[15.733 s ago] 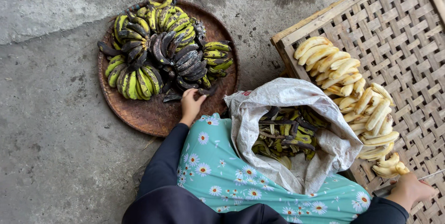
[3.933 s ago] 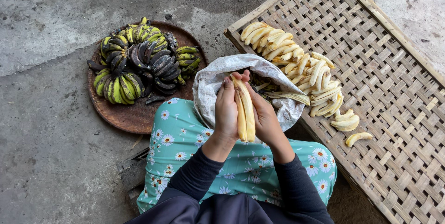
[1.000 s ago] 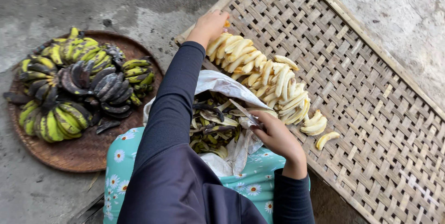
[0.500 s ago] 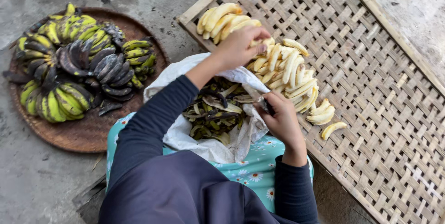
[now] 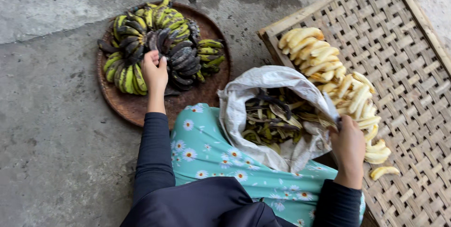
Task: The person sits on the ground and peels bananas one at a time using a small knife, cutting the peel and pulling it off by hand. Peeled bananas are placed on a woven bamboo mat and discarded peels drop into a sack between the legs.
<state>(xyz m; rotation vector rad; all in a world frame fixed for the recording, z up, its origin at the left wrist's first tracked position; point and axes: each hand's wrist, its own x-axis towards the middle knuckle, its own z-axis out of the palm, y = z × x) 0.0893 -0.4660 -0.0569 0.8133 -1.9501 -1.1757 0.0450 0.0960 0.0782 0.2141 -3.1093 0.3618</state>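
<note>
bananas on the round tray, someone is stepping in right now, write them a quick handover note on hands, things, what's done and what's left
Left hand: on the unpeeled bananas heaped on the round tray; fingers curled over a dark one, grip not clearly closed.
Right hand: pinching the edge of the white sack, which rests on the lap and holds banana peels.
Done: a row of peeled bananas lies on the woven bamboo mat; one lies apart near the mat's lower edge.
Left: the tray is loaded with green and blackened bunches, all unpeeled.
</note>
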